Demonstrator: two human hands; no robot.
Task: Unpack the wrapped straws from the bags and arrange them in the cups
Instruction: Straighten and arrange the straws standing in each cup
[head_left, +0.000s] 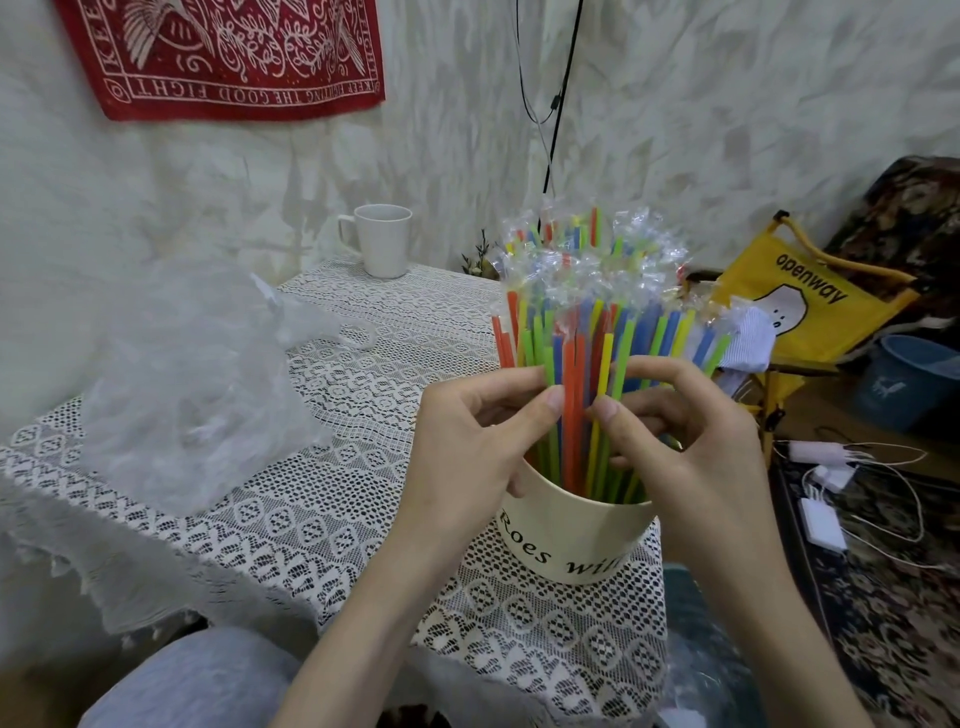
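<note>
A cream cup (576, 535) with black lettering stands near the table's right front edge. It is packed with several wrapped straws (582, 312) in orange, green, yellow and blue, standing upright with crinkled clear wrapper ends on top. My left hand (467, 436) pinches straws at the left of the bundle just above the cup rim. My right hand (691, 431) pinches straws at the bundle's right side. A white mug (382, 239) stands empty at the table's far edge. A crumpled clear plastic bag (192, 374) lies on the left of the table.
A white lace cloth (332, 467) covers the table. A yellow folding chair (800, 306), a blue bucket (909, 379) and chargers with cables (831, 493) sit on the carpeted floor at right. A black cord (561, 104) hangs behind the straws.
</note>
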